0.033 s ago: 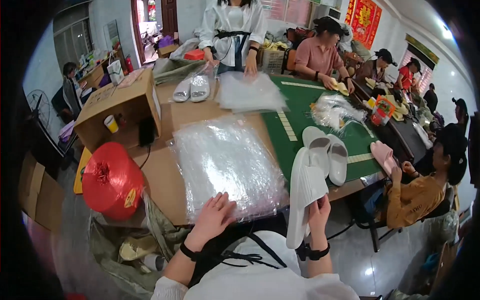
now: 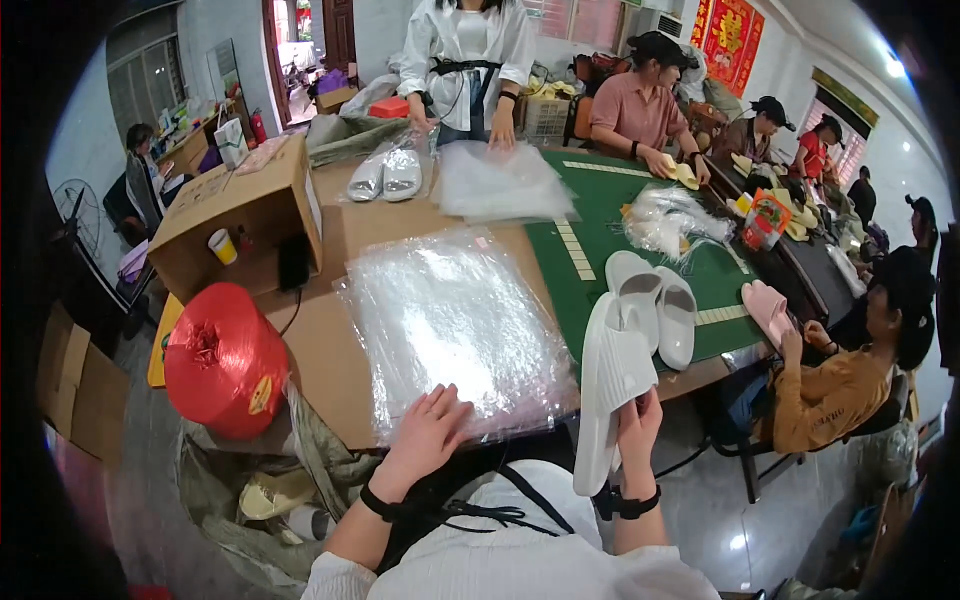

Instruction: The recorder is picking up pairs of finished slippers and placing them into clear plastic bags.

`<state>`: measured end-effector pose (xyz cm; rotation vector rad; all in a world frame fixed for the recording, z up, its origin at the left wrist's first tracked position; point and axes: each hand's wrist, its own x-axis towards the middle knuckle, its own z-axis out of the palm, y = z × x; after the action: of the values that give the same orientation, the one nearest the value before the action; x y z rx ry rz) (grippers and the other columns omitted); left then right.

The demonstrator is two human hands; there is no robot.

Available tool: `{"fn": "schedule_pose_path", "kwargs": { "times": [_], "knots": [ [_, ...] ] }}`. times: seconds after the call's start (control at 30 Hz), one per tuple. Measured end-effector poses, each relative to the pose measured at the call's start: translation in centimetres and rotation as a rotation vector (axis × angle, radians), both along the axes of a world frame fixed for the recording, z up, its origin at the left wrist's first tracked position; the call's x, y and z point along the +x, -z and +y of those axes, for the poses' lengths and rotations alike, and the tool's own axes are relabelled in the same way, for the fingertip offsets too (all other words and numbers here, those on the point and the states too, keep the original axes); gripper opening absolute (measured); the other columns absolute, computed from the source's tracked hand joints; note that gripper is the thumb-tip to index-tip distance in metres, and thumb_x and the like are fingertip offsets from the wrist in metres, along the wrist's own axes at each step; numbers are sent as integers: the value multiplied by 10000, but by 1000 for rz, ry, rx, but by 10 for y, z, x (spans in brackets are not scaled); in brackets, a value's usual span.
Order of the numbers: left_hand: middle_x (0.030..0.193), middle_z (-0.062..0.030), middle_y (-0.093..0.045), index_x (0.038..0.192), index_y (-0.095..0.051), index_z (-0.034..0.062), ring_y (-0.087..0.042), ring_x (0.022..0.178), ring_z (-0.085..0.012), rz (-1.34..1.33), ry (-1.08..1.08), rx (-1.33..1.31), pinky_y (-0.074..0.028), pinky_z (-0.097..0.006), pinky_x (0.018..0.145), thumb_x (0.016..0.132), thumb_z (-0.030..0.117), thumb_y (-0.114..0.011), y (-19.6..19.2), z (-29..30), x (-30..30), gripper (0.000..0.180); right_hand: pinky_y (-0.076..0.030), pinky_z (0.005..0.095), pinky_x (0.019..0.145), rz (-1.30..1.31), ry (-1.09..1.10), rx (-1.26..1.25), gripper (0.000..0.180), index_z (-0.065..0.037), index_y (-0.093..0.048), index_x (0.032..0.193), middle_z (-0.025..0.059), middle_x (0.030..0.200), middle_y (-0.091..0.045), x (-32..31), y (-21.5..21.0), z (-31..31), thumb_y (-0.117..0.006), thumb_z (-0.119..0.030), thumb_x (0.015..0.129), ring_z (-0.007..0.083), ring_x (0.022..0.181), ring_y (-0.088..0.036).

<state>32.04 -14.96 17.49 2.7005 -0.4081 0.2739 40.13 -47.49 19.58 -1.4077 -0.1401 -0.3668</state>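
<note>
My left hand (image 2: 432, 432) lies with its fingers stretched out on the near edge of a stack of clear plastic bags (image 2: 450, 320). In my right hand (image 2: 637, 430) is a white slipper (image 2: 610, 385), gripped near its strap and tilted with the toe and heel pointing up and down. Just beyond it, a pair of white slippers (image 2: 677, 318) rests at the edge of the green mat (image 2: 560, 280); the held slipper partly hides one of them.
A cardboard box (image 2: 240, 200) and a red roll of twine (image 2: 222, 360) stand at the left. Bagged slippers (image 2: 402, 175) and more clear bags (image 2: 500, 180) lie at the far side, before a standing person. Another person at the right holds a pink slipper (image 2: 768, 312).
</note>
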Motion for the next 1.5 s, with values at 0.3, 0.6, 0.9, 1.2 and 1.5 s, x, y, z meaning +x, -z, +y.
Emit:
{"fn": "schedule_pose_path", "kwargs": {
  "times": [0.3,0.6,0.9,1.2,1.5],
  "knots": [
    [1111,-181,-707,1175,-681,6,-658,1070,-291,149,-331,-836,-490,-346,934,1012,229,-516,-5,0,12,321,-454,230,815,-95,-34,46,290,39,-560,1225,36,1066,-648,-9,-7,3,-606,-62,958,90,937,-584],
    [1052,-136,-743,1204,-679,6,-694,952,-153,316,-411,-1085,-528,-272,828,993,172,-562,-1,3,20,292,-524,386,609,-212,-348,-896,322,-23,-635,1003,150,748,-668,-43,-24,25,-724,-274,821,324,665,-674],
    [1366,-180,-586,1351,-570,21,-551,1268,-271,104,-62,-714,-411,-351,1070,1012,132,-469,-43,-3,6,371,-507,482,594,-84,-365,-1138,282,-20,-572,866,163,714,-650,-29,-19,38,-673,-283,862,391,651,-646],
    [1536,-79,-425,1401,-545,173,-323,1448,-348,-8,283,-317,-196,-568,1185,978,173,-475,-52,-22,4,429,-502,500,594,-102,-358,-1060,255,-37,-537,874,168,696,-640,-24,-14,68,-670,-255,868,385,652,-650],
    [1522,-73,-459,1381,-574,126,-302,1471,-335,137,507,-587,-77,-545,1205,992,150,-415,-76,-21,4,421,-494,453,657,29,-382,-913,202,-45,-505,935,185,828,-648,27,18,127,-609,-215,908,381,782,-645]
  ]
}}
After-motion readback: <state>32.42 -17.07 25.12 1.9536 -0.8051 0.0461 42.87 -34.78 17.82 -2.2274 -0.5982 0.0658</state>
